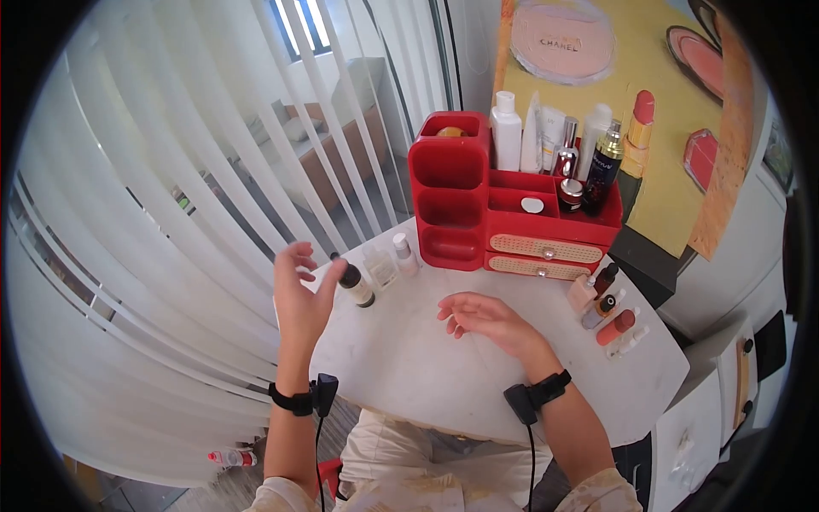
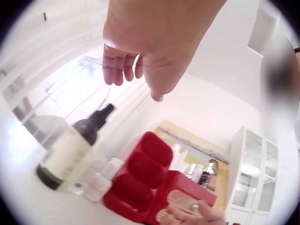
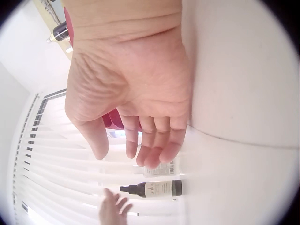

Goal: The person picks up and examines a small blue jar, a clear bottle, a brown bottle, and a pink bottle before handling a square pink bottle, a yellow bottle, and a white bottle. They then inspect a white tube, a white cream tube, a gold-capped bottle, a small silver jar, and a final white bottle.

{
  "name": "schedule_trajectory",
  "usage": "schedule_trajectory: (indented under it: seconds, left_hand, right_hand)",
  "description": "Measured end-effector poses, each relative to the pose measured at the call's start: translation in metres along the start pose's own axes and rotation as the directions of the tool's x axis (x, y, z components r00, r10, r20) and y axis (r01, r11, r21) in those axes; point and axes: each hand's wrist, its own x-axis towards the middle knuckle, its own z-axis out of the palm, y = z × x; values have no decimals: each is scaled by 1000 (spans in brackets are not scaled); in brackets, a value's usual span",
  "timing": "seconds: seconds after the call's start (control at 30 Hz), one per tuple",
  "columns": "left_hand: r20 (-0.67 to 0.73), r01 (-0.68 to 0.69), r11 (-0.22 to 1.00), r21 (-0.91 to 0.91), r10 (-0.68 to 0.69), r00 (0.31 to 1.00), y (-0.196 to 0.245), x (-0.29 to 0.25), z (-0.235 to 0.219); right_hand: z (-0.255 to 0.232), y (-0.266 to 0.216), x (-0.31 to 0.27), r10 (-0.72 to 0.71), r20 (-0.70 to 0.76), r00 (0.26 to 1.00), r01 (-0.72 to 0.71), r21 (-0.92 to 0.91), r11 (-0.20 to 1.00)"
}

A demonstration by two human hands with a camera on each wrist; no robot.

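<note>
In the head view the left hand (image 1: pixel 304 294) hovers beside a dark spray bottle with a pale label (image 1: pixel 358 288), fingers loosely bent and holding nothing. The same bottle (image 2: pixel 68 152) stands below the left hand (image 2: pixel 145 51) in the left wrist view, with a gap between them. Over the middle of the white table (image 1: pixel 409 358), the right hand (image 1: pixel 490 322) is empty, its fingers relaxed. From the right wrist the palm (image 3: pixel 131 84) shows, with the spray bottle (image 3: pixel 157 189) beyond the fingertips. Two clear bottles (image 1: pixel 381 269) (image 1: pixel 405 256) stand right of the spray bottle.
A red organizer (image 1: pixel 450 209) with woven drawers (image 1: pixel 546 249) stands at the back, holding bottles, tubes and a jar (image 1: pixel 570 194). Several small bottles (image 1: pixel 616 327) line the table's right side. White vertical blinds (image 1: pixel 162 256) hang at the left; a makeup painting (image 1: pixel 665 196) is behind.
</note>
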Motion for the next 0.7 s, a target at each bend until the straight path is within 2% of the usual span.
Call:
schedule_trajectory:
  seconds: [0.03, 0.1, 0.13, 0.17, 0.2, 0.23, 0.27, 0.3, 0.33, 0.37, 0.47, 0.57, 0.63, 0.7]
  left_hand:
    - [-89, -44, 991, -127, 33, 995, 21, 3, -2]
    - [84, -158, 954, -253, 184, 979, 66, 3, -13]
    - [166, -202, 911, -358, 275, 947, 92, 1, -15]
    - [282, -223, 867, -445, 372, 885, 109, -3, -12]
    - [337, -160, 781, -604, 432, 836, 139, -7, -9]
    - [283, -300, 687, -662, 600, 749, 160, -12, 2]
    - [218, -412, 560, -719, 744, 632, 181, -16, 13]
    - [144, -470, 430, -771, 837, 528, 202, -20, 21]
    - [80, -496, 330, -803, 885, 459, 215, -25, 23]
    - [33, -493, 264, -829, 903, 429, 229, -30, 23]
    - [-74, -481, 133, -866, 919, 387, 255, -33, 13]
    - [-109, -467, 93, -879, 915, 389, 266, -29, 5]
    - [-67, -440, 125, -889, 916, 396, 267, -24, 2]
    - [56, -385, 225, -895, 914, 402, 256, -25, 10]
  right_hand:
    - [1, 1, 0, -2, 4, 1000, 2, 3, 1000]
    - [2, 2, 1, -2, -15, 1000, 2, 5, 1000]
    - [3, 2, 0, -2, -23, 1000, 2, 5, 1000]
    - [5, 3, 1, -119, 2, 993, 119, 27, 993]
    - [8, 5, 2, -234, 23, 972, 233, 56, 971]
    - [9, 5, 0, -231, 24, 973, 230, 56, 972]
    - [10, 5, -1, -229, 25, 973, 227, 56, 972]
    - [7, -2, -3, -108, 8, 994, 107, 22, 994]
    - [6, -6, -3, 15, -14, 1000, -15, -9, 1000]
    - [8, -7, -2, 19, -22, 1000, -20, -7, 1000]
    - [9, -7, -2, 28, -34, 999, -28, -1, 1000]
    - [4, -6, -1, 29, -21, 999, -29, 1, 1000]
    - [4, -4, -1, 31, -23, 999, -32, -4, 999]
    - [6, -7, -3, 19, 4, 1000, -20, 36, 999]
